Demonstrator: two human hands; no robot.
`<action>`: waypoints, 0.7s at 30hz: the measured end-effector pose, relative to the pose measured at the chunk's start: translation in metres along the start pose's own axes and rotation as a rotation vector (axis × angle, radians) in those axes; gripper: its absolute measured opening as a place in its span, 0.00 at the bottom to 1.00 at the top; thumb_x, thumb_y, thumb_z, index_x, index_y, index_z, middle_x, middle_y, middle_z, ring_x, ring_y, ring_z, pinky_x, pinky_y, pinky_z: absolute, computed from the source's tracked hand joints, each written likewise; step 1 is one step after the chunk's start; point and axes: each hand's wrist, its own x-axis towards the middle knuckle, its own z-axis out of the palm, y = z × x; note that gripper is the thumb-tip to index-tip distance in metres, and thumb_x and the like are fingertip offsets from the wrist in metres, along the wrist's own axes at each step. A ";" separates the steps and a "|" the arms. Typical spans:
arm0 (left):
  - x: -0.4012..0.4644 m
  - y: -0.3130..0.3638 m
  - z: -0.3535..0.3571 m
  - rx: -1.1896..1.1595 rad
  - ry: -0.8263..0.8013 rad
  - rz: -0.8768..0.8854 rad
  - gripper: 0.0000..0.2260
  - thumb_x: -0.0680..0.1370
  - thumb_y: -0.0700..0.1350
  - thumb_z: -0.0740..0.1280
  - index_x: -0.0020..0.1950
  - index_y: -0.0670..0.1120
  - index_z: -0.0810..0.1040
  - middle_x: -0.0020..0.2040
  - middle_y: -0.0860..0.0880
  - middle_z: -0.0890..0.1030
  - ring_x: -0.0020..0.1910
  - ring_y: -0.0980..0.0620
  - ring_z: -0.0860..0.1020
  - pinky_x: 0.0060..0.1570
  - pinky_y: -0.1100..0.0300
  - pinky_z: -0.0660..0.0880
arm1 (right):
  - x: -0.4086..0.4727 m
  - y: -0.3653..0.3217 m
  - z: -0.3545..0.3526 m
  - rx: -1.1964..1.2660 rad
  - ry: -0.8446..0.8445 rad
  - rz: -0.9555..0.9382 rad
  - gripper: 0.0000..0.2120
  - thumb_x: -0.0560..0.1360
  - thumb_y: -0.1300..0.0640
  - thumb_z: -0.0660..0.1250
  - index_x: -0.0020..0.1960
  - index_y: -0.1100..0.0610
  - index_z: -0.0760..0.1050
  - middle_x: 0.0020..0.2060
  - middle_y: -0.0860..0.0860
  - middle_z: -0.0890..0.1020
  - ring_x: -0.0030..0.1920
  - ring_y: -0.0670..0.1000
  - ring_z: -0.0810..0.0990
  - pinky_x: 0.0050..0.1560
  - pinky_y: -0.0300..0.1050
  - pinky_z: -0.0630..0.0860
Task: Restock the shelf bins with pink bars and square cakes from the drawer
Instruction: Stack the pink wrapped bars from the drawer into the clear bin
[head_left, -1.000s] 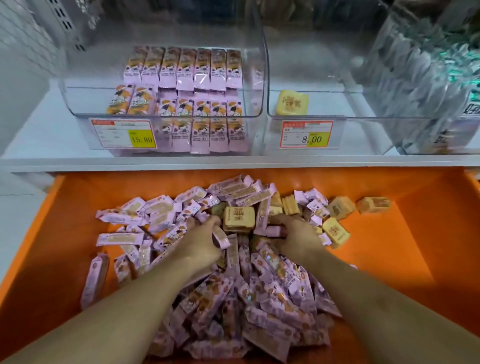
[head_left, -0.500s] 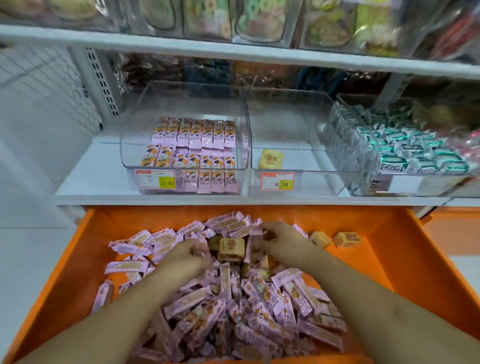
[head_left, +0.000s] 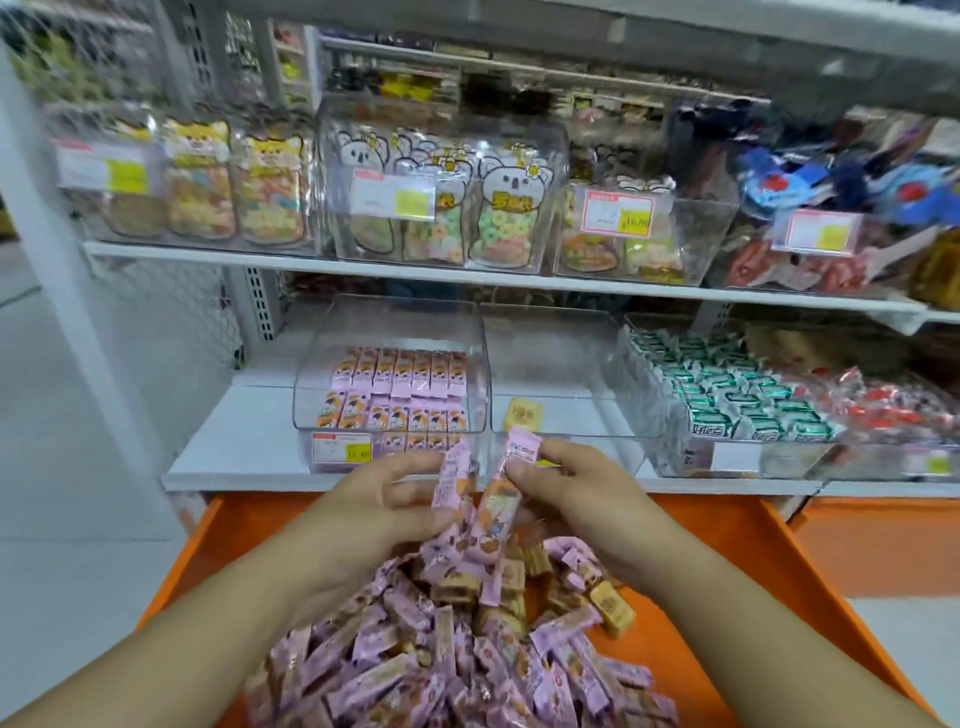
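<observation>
**Two hands up out of the drawer, each with pink bars**

Both hands are lifted clear of the heap now, where half a second ago they were down among the wrappers. The left hand has its fingers curled round a pink bar held upright, with more bars bunched under its palm. The right hand pinches a second bar between thumb and fingertips, its top end standing just in front of the bins. The two bars sit side by side, nearly touching, as if being squared into a stack.

That reads as the picking step done and the carry begun: the load looks bound for the left bin, which already holds neat rows of the same pink bars. The right bin holds only one square cake, so most of that half of the job remains. The orange drawer below is full of pink bars, with square cakes scattered toward the back and right.

How many bars the left hand carries cannot be counted; its palm covers them. Motion blur smears the lower heap and the price labels, so the print is unreadable. The near edge of the drawer and both elbows are cut off by the frame, and the hands hide the front lip of both bins.
</observation>
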 end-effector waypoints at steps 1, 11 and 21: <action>0.000 0.000 0.000 -0.016 0.007 -0.007 0.25 0.74 0.31 0.76 0.68 0.47 0.78 0.58 0.45 0.86 0.63 0.46 0.82 0.67 0.51 0.74 | 0.000 -0.001 0.004 0.044 0.002 0.003 0.16 0.84 0.55 0.67 0.62 0.69 0.75 0.46 0.67 0.86 0.40 0.59 0.85 0.38 0.47 0.81; 0.019 0.007 -0.003 0.017 0.006 -0.043 0.24 0.77 0.31 0.71 0.70 0.49 0.78 0.51 0.51 0.88 0.50 0.56 0.86 0.47 0.63 0.79 | 0.030 0.001 0.008 0.143 0.054 0.045 0.23 0.82 0.55 0.70 0.68 0.70 0.70 0.44 0.64 0.87 0.40 0.63 0.87 0.48 0.57 0.85; 0.036 0.005 0.001 -0.056 0.047 -0.067 0.20 0.74 0.44 0.77 0.64 0.57 0.77 0.44 0.54 0.88 0.41 0.49 0.86 0.48 0.49 0.81 | 0.045 0.004 0.017 0.229 0.066 0.031 0.15 0.81 0.62 0.70 0.66 0.58 0.73 0.49 0.68 0.85 0.45 0.65 0.87 0.47 0.59 0.86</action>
